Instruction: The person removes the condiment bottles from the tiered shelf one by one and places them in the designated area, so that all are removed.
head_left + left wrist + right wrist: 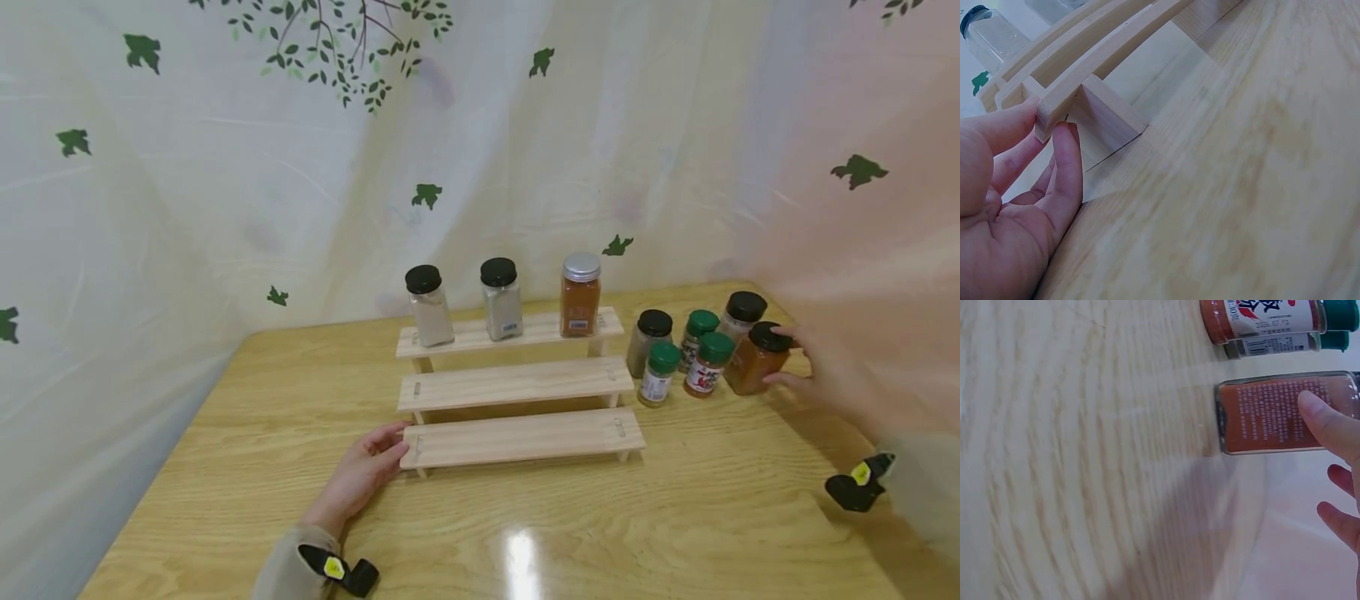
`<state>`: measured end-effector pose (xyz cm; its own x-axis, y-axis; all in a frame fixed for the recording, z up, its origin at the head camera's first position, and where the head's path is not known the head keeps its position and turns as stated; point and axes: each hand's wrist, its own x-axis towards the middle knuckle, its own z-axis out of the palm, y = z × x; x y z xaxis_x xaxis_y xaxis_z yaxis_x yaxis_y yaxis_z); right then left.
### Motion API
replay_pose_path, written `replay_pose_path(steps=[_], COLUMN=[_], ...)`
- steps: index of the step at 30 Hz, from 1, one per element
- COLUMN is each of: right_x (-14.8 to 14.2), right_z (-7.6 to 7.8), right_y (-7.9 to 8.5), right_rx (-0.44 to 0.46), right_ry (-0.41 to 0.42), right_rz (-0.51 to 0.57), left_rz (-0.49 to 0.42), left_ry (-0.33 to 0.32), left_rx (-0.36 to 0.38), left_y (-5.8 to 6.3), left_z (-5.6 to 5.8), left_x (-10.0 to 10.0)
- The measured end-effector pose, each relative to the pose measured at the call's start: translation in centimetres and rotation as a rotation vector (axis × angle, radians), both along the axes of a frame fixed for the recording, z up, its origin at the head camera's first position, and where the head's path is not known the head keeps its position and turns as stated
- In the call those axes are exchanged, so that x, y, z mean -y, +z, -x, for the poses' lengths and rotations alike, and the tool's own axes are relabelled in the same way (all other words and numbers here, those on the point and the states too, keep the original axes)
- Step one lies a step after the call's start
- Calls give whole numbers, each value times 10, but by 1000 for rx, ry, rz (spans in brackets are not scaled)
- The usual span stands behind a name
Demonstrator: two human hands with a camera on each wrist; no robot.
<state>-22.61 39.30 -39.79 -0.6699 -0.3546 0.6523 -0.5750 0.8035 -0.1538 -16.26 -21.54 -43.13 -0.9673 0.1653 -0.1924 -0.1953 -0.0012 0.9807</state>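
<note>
My left hand (363, 471) pinches the left end of the lowest board of a three-step wooden rack (525, 437), thumb above and a finger beneath, as the left wrist view shows. At the far right, my right hand (825, 375) holds a square spice jar (756, 367) with red-brown powder and a black lid. In the right wrist view its thumb (1316, 409) lies across the jar's printed face, while two other fingers stand apart below. The top board bears two black-lidded jars (431, 321) (502, 312) of pale powder and a silver-lidded jar (580, 308) of orange-red powder.
Beside the rack's right end cluster green-lidded spice bottles (656, 387) (705, 379) (693, 346) and black-lidded jars (641, 350) (738, 312). A pale curtain (487, 150) with leaf prints hangs behind the wooden table (600, 533) and along its sides.
</note>
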Motion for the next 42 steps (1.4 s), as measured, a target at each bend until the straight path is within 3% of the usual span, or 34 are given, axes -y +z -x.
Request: replay_pose_path(steps=[5,9,12,17,21,31,36,42], right_x=[0,5,11,24,40,98,131,164], right_z=[-8,-18,-24,-31,-33,-32,-34,-25], right_y=[11,19,22,30,34,43,46,51], right_rx=[119,280,331,331,302,195,238,288], right_ry=[-55,-124,-153,-184,-153,33,57,96], right_rz=[28,148,243,302,371,437,462,539], left_rz=[0,3,12,21,16,9,27,12], left_ry=[-25,-30,-27,-20,-36,-43,-23,-13], left_rx=[-4,-1,2,10,-4,-10,6,2], left_y=[0,0,0,-2,-3,-4,-4,-3], left_z=[0,-1,-1,-1,-2,-2,0,2], left_x=[1,2,2,2,3,4,3,1])
